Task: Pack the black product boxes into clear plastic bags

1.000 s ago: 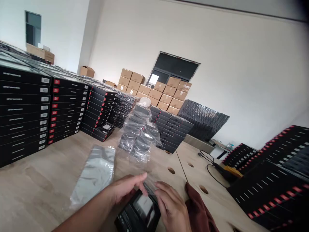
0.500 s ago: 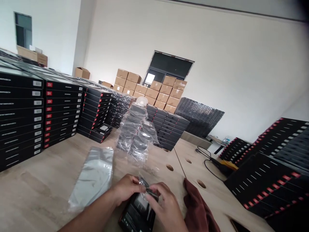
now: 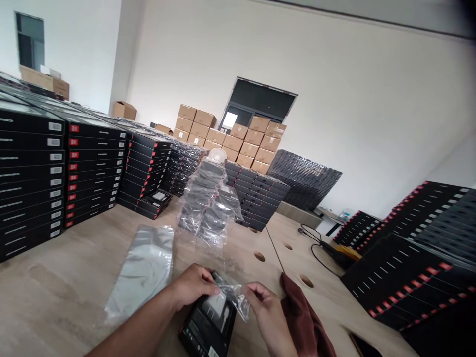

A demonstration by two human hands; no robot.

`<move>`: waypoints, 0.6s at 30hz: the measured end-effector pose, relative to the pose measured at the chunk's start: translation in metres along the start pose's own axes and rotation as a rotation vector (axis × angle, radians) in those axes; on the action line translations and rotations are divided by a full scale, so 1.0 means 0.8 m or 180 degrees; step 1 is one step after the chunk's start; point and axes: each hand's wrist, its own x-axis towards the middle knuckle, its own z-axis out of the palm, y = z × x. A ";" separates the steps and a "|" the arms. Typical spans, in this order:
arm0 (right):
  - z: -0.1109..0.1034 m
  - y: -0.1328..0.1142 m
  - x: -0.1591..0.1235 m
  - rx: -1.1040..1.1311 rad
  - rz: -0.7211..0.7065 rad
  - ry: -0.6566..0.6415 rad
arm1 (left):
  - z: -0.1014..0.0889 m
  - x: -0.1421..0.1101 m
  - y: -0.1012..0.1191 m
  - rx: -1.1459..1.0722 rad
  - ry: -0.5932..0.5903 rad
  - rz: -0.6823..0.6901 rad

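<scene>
Left hand (image 3: 193, 286) clamped on clear plastic bag (image 3: 231, 293) at top of black box (image 3: 210, 320); right hand (image 3: 266, 312) pinching bag's right edge, hands apart; silver pouch (image 3: 139, 272) left on table (image 3: 55, 307).

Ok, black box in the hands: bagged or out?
Mostly out, it seems: the clear plastic bag bunches at its top end, between left hand and right hand; no film shows on the black box lower down.
</scene>
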 end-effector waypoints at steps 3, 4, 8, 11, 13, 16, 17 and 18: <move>0.005 -0.001 -0.001 -0.0099 -0.0068 0.0265 | 0.000 0.000 0.001 0.0036 0.0032 -0.0007; 0.008 -0.001 -0.001 -0.0211 -0.0157 0.0273 | 0.001 0.000 0.001 0.0033 0.0032 0.0003; 0.017 0.003 -0.003 -0.0849 -0.0699 0.0256 | 0.003 0.000 0.002 0.0047 0.0010 0.0135; 0.014 0.008 -0.003 -0.1102 -0.0709 0.0434 | 0.004 -0.001 0.003 0.0164 0.0042 0.0115; 0.012 0.010 -0.004 -0.1155 -0.0668 0.0434 | 0.005 -0.001 0.003 0.0210 0.0058 0.0096; 0.019 0.008 -0.007 -0.1216 -0.0661 0.0136 | 0.007 0.000 -0.001 0.0170 0.0061 0.0147; 0.024 0.006 -0.009 -0.1240 -0.0661 0.0028 | 0.008 0.000 -0.002 0.0150 0.0058 0.0179; 0.029 0.005 -0.011 -0.1248 -0.0674 -0.0050 | 0.009 0.001 -0.003 0.0139 0.0052 0.0216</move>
